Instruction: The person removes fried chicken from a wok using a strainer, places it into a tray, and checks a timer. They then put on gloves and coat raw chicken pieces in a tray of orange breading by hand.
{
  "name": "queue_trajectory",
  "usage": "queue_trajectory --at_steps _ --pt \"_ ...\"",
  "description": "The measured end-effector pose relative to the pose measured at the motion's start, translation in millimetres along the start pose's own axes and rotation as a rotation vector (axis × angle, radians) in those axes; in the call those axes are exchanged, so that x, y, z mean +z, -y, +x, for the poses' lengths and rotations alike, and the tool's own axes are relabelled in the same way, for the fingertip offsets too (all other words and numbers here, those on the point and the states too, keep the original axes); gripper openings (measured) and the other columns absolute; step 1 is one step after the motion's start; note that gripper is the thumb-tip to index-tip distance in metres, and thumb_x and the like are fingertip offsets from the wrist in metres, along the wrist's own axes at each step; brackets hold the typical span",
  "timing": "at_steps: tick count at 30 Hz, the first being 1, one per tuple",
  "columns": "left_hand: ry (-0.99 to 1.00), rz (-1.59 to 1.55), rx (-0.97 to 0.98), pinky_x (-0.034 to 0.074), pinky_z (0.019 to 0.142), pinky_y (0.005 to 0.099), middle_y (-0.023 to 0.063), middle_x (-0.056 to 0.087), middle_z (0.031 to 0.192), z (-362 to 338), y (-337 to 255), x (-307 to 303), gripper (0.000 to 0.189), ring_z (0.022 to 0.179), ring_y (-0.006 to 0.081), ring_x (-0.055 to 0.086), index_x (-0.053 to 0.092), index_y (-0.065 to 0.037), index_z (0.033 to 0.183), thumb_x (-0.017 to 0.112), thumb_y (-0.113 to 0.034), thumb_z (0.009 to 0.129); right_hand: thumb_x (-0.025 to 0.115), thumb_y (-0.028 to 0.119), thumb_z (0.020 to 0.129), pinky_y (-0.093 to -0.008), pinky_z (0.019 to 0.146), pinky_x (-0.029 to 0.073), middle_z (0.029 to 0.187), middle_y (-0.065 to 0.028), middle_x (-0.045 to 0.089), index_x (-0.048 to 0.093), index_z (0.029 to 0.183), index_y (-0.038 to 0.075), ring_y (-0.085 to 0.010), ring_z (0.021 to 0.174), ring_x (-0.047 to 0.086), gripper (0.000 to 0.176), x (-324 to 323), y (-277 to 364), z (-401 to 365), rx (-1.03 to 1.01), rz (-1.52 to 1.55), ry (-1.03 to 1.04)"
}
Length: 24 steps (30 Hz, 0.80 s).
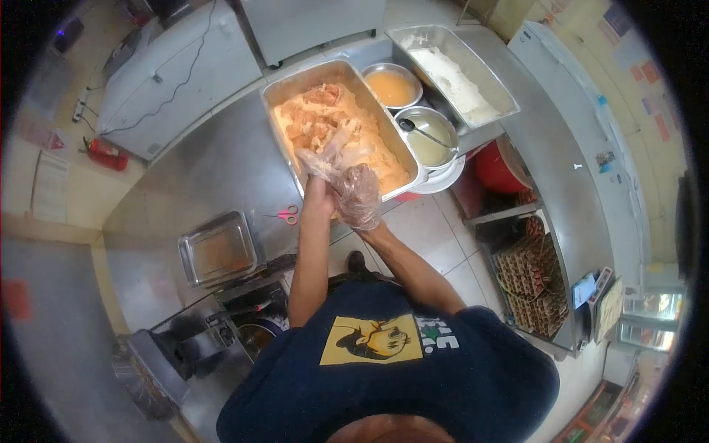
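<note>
My left hand (321,168), in a loose clear plastic glove, is over the near edge of a large metal tray (402,144). Its fingers are hard to make out through the plastic. Beside its wrist, my right hand (359,193) is closed, also in clear plastic; what it grips is hidden. The tray holds orange-tinted powder (380,164) and coated pieces of food (303,125). Right of the tray are a bowl of orange liquid (391,88) and a bowl of pale liquid (428,150) with a black ladle (408,125).
A deep pan of white flour (458,85) stands at the back right. On the steel counter to the left are pink scissors (289,215) and a shallow metal tray (185,258). Stacked egg cartons (528,280) sit under the right counter, near a red tub (495,168).
</note>
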<state>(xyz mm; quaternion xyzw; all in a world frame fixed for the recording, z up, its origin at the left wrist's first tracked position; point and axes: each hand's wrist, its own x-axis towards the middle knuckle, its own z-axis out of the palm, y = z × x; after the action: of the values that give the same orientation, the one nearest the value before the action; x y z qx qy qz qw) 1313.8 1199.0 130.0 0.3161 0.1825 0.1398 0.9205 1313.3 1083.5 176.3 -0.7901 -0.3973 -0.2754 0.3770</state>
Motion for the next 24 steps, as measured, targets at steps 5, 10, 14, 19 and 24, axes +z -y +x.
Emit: queue_trajectory --at_steps 5,10,14,19,24 --pt "0.177 0.141 -0.26 0.048 0.099 0.0403 0.0145 0.051 0.137 -8 -31 5 0.084 0.107 0.0242 0.058 0.031 -0.008 0.151 0.032 -0.07 0.094 0.066 0.006 0.068 -0.0439 0.062 0.039 0.077 -0.0108 0.052 0.066 0.09 0.009 -0.0315 0.074 0.05 0.022 2 -1 -1 -0.054 -0.117 0.057" --pt "0.298 0.127 -0.333 0.045 0.103 0.0437 0.018 0.044 0.144 4 -33 9 0.087 0.12 0.0293 0.055 0.026 -0.008 0.152 0.029 -0.073 0.093 0.066 0.009 0.068 -0.044 0.067 0.041 0.081 -0.0116 0.052 0.064 0.09 0.007 -0.032 0.081 0.051 0.022 28 -14 -8 -0.022 -0.101 0.035" --pt "0.217 0.029 -0.133 0.041 0.108 0.0482 0.0183 0.038 0.149 31 -31 16 0.081 0.128 0.0328 0.049 0.029 -0.008 0.15 0.035 -0.068 0.095 0.067 0.01 0.071 -0.0466 0.074 0.045 0.086 -0.0139 0.054 0.063 0.093 0.004 -0.034 0.087 0.053 0.023 30 -13 7 -0.02 -0.001 0.06" --pt "0.409 -0.28 0.0 0.029 0.115 0.0502 0.0149 0.043 0.146 60 -28 15 0.073 0.137 0.0341 0.037 0.032 -0.004 0.146 0.044 -0.057 0.097 0.068 0.008 0.073 -0.0484 0.077 0.045 0.089 -0.0164 0.056 0.062 0.102 0.003 -0.0365 0.089 0.055 0.03 25 -12 24 0.042 0.159 0.029" --pt "0.224 -0.344 0.175 0.023 0.116 0.0543 0.0063 0.039 0.149 58 -25 25 0.061 0.141 0.0336 0.03 0.035 -0.018 0.146 0.044 -0.055 0.098 0.067 0.008 0.074 -0.0466 0.081 0.047 0.094 -0.0188 0.057 0.062 0.106 0.002 -0.038 0.092 0.056 0.032 18 -4 30 -0.043 0.127 0.002"
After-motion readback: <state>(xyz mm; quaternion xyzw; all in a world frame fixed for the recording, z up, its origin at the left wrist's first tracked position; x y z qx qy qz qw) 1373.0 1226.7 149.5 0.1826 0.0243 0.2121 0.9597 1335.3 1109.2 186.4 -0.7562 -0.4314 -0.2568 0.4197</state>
